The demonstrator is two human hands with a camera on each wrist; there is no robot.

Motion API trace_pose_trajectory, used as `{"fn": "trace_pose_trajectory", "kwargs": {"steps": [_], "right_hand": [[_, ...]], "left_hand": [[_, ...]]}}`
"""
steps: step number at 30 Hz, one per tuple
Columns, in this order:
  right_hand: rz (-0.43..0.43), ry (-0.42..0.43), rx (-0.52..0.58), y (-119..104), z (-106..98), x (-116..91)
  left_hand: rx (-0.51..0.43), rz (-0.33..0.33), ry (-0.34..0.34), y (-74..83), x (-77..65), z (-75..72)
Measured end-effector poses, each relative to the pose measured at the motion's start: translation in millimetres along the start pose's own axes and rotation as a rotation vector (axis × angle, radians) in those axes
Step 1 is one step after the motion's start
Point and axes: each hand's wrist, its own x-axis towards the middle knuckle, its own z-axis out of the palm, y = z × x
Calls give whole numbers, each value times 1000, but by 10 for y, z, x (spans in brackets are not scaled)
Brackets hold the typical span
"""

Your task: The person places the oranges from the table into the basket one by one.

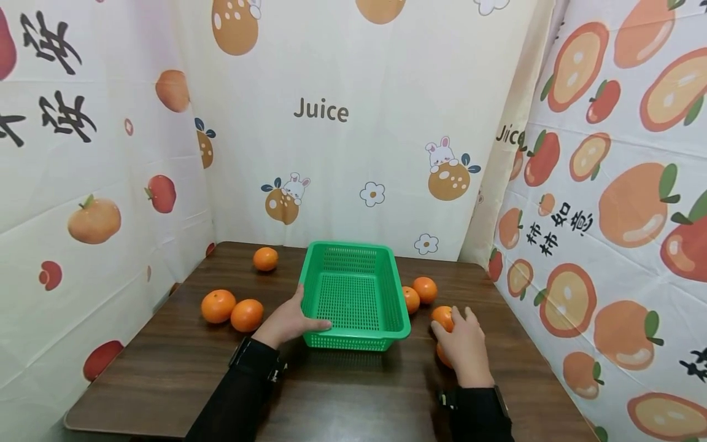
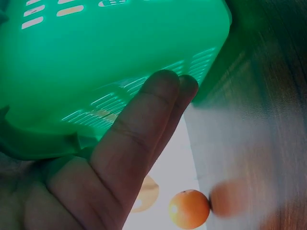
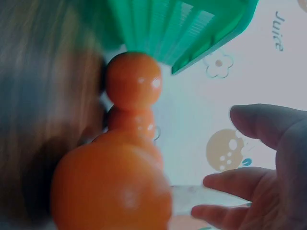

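Observation:
A green plastic basket (image 1: 353, 301) with slotted walls stands on the table, and nothing lies inside it. My left hand (image 1: 291, 319) holds its near left corner, with the thumb over the rim. The other fingers (image 2: 136, 127) lie along the outer wall in the left wrist view. My right hand (image 1: 466, 347) hovers with spread fingers over two oranges, a farther orange (image 1: 442, 317) and a nearer orange (image 1: 444, 356) that it partly hides. The right wrist view shows a large orange (image 3: 112, 187) beside the fingers, with a gap between.
Right of the basket sit two more oranges, one orange (image 1: 410, 299) close by its wall and another orange (image 1: 425, 289) behind. On the left are an orange (image 1: 218, 306), an orange (image 1: 247, 315) and, farther back, an orange (image 1: 266, 259). Printed curtains (image 1: 342, 153) surround the brown table (image 1: 149, 374).

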Motion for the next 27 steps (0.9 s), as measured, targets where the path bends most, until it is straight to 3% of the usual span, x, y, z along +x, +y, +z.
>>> {"fn": "trace_pose_trajectory", "kwargs": {"steps": [9, 22, 27], "right_hand": [[75, -131, -61, 188, 127, 6], [67, -175, -83, 229, 183, -44], [23, -210, -121, 199, 186, -53]], "left_hand": [[-12, 4, 2, -3, -5, 9], [-13, 2, -1, 4, -11, 6], [-10, 3, -2, -9, -8, 4]]}}
